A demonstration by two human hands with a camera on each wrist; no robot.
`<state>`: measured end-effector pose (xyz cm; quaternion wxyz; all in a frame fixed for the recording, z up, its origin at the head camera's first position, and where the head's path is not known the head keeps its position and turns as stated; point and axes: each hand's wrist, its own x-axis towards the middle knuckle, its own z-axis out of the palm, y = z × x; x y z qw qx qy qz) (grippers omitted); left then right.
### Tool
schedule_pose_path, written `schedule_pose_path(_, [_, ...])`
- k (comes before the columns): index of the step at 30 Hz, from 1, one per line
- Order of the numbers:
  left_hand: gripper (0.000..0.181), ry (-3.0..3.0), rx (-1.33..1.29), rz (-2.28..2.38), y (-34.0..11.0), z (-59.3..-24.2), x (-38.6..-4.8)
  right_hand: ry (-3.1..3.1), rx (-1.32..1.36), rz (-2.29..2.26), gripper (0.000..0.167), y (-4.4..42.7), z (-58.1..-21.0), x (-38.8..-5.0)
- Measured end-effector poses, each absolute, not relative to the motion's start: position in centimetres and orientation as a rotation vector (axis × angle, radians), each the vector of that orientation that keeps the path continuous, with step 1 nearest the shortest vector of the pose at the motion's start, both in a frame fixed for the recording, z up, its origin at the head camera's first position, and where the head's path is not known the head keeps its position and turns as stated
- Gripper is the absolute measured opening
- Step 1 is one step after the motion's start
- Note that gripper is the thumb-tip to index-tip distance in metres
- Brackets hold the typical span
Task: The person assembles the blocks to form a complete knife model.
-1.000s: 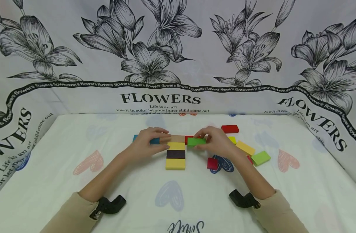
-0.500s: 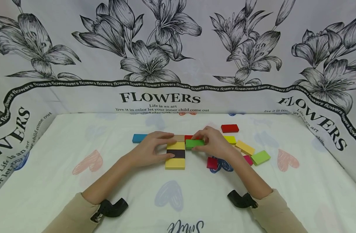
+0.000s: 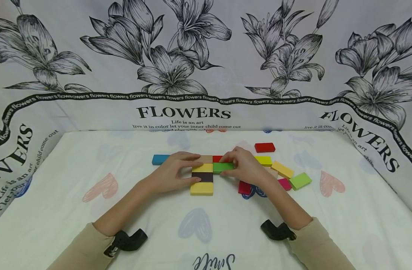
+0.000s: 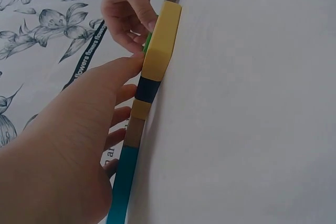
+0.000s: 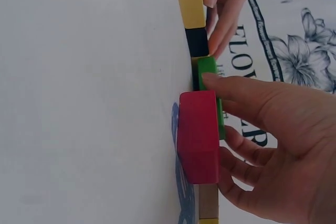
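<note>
Green block (image 3: 222, 167), qty 1: pinched in my R grip (image 3: 241, 164), thumb on near side, forefinger on far; lies just R of the upper yellow block (image 3: 202, 168), directly in front of the red block (image 3: 219, 159). Held by its R half, I'd judge, so the L end is free to meet its neighbour.

L grip (image 3: 173, 170): loose, closed on nothing; thumb tip touches the dark block (image 3: 206, 177), forefinger lies over by the upper yellow; prob. steadying the column against a nudge.

Column, top to bottom: upper yellow, dark, lower yellow block (image 3: 201, 188), edges approx. aligned.

Back row: blue block (image 3: 160, 159), tan block (image 3: 206, 159), red (stretch between blue & tan is behind my L grip, can't tell).

Loose stock, R side of tabletop (image 3: 152, 221): crimson block (image 3: 244, 187), lime block (image 3: 300, 180), orange-yellow block (image 3: 282, 169), etc.; presumably kept there for R-grip reach.
</note>
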<state>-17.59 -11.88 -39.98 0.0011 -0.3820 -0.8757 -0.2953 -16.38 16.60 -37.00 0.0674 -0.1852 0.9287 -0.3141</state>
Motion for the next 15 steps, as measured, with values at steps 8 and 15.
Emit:
schedule_pose_path(8, [0.05, -2.744, -1.211, -0.905, -11.92, -40.0, -17.68, 2.796, -0.531, -0.94, 0.033, 16.36, -37.12, -16.41])
schedule_pose_path(15, [0.05, -2.751, -1.207, -0.916, -11.89, -39.84, -17.57, 2.801, -0.534, -0.914, 0.032, 16.28, -37.22, -16.33])
